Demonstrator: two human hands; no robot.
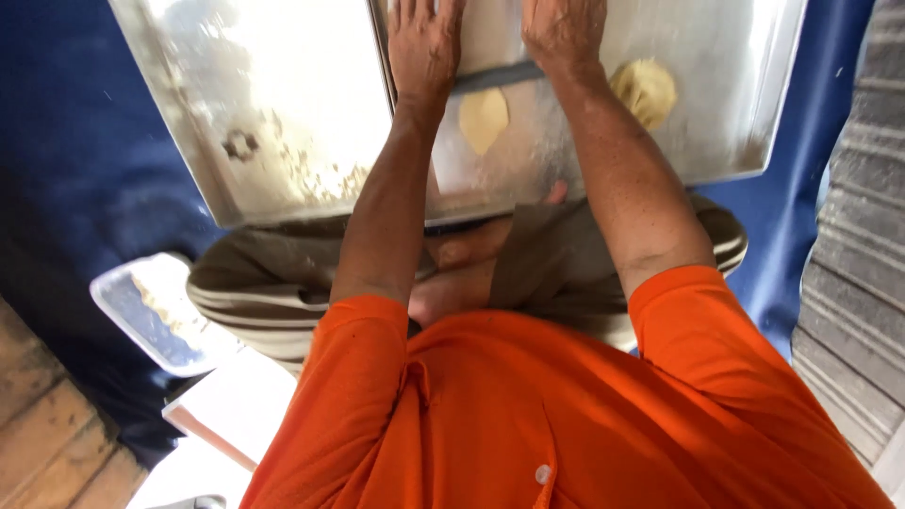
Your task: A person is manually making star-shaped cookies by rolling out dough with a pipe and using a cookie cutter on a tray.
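A dark rolling pin [495, 75] lies across a metal tray [735, 123], both hands pressed flat upon it; the left hand [424, 47] and right hand [564, 33] rest palm-down, fingers stretched out and cut off by the top edge, gripping nothing; a flattened piece of dough [483, 118] sits just below the pin, between the forearms; a rounder dough lump [645, 90] lies right of the right wrist; a second floured tray [189, 123] adjoins at left; blue cloth [75, 170] lies beneath; a small tray [151, 311] rests at lower left.
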